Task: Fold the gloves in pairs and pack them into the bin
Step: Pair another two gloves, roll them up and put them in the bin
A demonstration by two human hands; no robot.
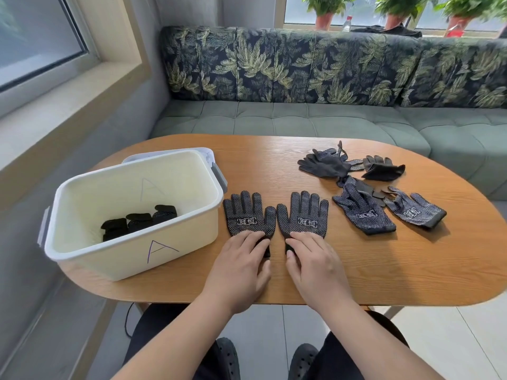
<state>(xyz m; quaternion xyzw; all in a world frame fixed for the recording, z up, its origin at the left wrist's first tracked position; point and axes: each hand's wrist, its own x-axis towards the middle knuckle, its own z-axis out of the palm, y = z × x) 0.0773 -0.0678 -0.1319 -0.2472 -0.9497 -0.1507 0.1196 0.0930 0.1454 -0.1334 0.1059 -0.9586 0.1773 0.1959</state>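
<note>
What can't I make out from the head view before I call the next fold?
Head view only:
Cuffs of the left glove and right glove: covered by the left hand and right hand.
Bin floor nearest the person: hidden by its front wall, so the count of folded bundles is uncertain.
Glove heap: the gloves overlap, so number and pairing are unclear.

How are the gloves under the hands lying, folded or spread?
Spread flat: left glove and right glove lie side by side, fingers straight, left hand and right hand on their cuffs.
</note>
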